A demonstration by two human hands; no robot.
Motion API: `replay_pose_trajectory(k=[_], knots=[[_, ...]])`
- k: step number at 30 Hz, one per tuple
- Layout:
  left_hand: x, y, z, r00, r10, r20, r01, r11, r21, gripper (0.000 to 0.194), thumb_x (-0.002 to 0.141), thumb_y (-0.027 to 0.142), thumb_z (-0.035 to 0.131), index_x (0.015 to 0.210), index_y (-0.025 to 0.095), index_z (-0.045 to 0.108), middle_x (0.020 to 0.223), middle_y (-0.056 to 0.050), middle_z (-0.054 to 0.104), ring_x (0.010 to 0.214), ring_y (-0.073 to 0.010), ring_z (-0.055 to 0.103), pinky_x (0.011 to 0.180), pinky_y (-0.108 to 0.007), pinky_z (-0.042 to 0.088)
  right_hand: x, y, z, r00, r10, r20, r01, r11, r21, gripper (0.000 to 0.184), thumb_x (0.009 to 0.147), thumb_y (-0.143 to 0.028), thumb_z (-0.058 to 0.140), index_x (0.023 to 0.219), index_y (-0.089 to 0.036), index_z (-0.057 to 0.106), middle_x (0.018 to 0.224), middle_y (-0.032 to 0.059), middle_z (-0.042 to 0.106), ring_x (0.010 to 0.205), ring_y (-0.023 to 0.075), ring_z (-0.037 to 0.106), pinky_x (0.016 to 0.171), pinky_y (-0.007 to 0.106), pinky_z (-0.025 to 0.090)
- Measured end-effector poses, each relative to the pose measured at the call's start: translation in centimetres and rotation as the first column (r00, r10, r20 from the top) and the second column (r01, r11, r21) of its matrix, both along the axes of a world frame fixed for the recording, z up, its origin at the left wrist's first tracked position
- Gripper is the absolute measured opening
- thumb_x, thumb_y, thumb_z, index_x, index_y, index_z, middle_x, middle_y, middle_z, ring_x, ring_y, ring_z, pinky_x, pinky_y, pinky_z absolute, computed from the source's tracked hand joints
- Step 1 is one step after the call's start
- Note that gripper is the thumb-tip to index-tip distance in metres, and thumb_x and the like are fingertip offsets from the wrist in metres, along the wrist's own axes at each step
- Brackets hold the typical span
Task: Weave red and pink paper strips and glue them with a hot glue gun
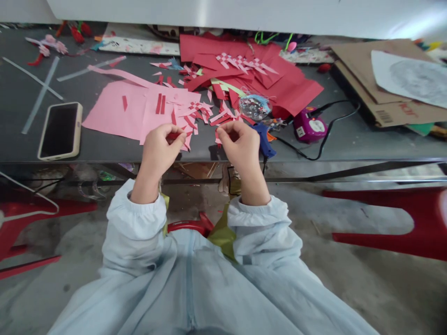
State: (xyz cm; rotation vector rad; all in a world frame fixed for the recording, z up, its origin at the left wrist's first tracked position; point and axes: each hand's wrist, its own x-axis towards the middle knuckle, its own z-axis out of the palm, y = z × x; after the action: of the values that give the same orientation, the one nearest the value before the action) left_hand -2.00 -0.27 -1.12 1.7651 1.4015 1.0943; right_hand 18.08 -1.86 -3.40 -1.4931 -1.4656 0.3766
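Note:
My left hand (161, 148) is closed in a pinch at the table's front edge, with a red paper strip (186, 134) at its fingertips. A short distance to the right, my right hand (242, 145) pinches a small pink paper piece (217, 135), mostly hidden by the fingers. Beyond the hands lie loose red and pink strips (225, 113) and a woven pink-and-red piece (195, 109). Pink paper sheets (120, 109) spread out to the left. Red paper sheets (296, 86) are piled behind, with woven checkered pieces (240, 63) on top.
A phone (60, 131) lies at the left. Beside my right hand are a blue glue gun (264, 139), a purple box (310, 125) with a black cable (330, 135), and a dish of beads (254, 107). Cardboard (387, 109) is stacked at the right. Red stools (426, 223) stand below.

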Motion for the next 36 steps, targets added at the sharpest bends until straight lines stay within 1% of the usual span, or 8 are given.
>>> replay_pose_trajectory(k=[4,9,13,18,21,24,31,36], knots=[[-0.2,0.1,-0.2,0.998,0.002,0.062,-0.002,1.000,-0.002,0.005,0.081,0.022,0.071,0.080,0.018,0.074,0.073,0.000,0.074,0.066,-0.0120,0.065,0.065,-0.025,0.047,1.2,0.3,-0.1,0.984,-0.123,0.127,0.122,0.992,0.016,0.016,0.086,-0.029,0.061,0.086,-0.019,0.072,0.081,0.0053,0.075,0.073,0.0201,0.066,0.073,0.036,0.051],[0.2,0.0,-0.1,0.979,-0.059,0.197,0.077,0.993,-0.084,0.008,0.081,0.017,0.070,0.085,0.015,0.077,0.078,-0.002,0.076,0.069,-0.0122,0.069,0.069,-0.025,0.054,1.2,1.0,-0.8,0.991,-0.068,0.112,0.063,0.997,0.049,0.032,0.088,-0.029,0.054,0.115,-0.018,0.070,0.110,0.0116,0.076,0.093,0.0237,0.071,0.085,0.039,0.056],[0.4,-0.1,-0.1,0.961,-0.067,0.267,0.108,0.984,-0.143,0.015,0.080,0.014,0.070,0.094,0.014,0.075,0.079,-0.002,0.075,0.067,-0.0116,0.070,0.069,-0.025,0.057,1.4,0.2,0.9,0.967,-0.075,0.243,0.076,0.997,0.004,0.035,0.092,-0.029,0.051,0.121,-0.017,0.067,0.125,0.0166,0.070,0.118,0.0284,0.064,0.102,0.045,0.050],[0.1,0.1,0.2,0.976,0.006,0.218,0.035,0.983,-0.182,0.033,0.079,0.008,0.067,0.110,0.016,0.069,0.076,0.001,0.074,0.072,-0.0123,0.073,0.069,-0.023,0.058,3.9,-2.7,3.9,0.868,-0.229,0.442,0.320,0.937,-0.143,0.030,0.095,-0.035,0.049,0.103,-0.018,0.072,0.109,0.0166,0.073,0.106,0.0316,0.065,0.100,0.051,0.047],[-0.2,0.4,0.1,0.972,-0.004,0.234,0.042,0.986,-0.159,0.032,0.080,0.008,0.064,0.111,0.015,0.068,0.075,0.000,0.074,0.072,-0.0124,0.074,0.071,-0.024,0.059,5.6,-3.8,4.1,0.763,-0.301,0.572,0.505,0.830,-0.236,0.031,0.093,-0.034,0.052,0.105,-0.012,0.071,0.110,0.0217,0.071,0.109,0.0371,0.063,0.100,0.057,0.044],[-0.1,0.6,0.0,0.969,-0.012,0.248,0.044,0.991,-0.124,0.030,0.080,0.008,0.062,0.108,0.014,0.070,0.076,0.000,0.074,0.070,-0.0115,0.073,0.069,-0.023,0.060,6.1,-4.1,3.8,0.715,-0.234,0.658,0.567,0.746,-0.350,0.041,0.092,-0.039,0.057,0.113,-0.005,0.068,0.113,0.0276,0.068,0.112,0.0406,0.062,0.098,0.056,0.045],[1.2,0.8,-0.1,0.954,-0.025,0.300,0.067,0.989,-0.131,0.023,0.080,0.005,0.060,0.099,0.014,0.070,0.074,0.000,0.072,0.066,-0.0110,0.072,0.062,-0.021,0.060,5.4,-3.1,3.4,0.741,-0.217,0.635,0.567,0.709,-0.419,0.061,0.090,-0.046,0.064,0.125,0.004,0.058,0.116,0.0338,0.067,0.112,0.0459,0.064,0.092,0.052,0.048],[1.6,1.2,-0.7,0.964,-0.066,0.258,0.095,0.990,-0.103,0.021,0.081,0.009,0.062,0.099,0.015,0.070,0.078,-0.001,0.073,0.065,-0.0106,0.070,0.064,-0.022,0.058,6.3,-2.3,2.7,0.764,-0.185,0.618,0.522,0.740,-0.424,0.057,0.089,-0.047,0.065,0.121,0.001,0.061,0.114,0.0332,0.068,0.110,0.0447,0.066,0.092,0.054,0.049]])
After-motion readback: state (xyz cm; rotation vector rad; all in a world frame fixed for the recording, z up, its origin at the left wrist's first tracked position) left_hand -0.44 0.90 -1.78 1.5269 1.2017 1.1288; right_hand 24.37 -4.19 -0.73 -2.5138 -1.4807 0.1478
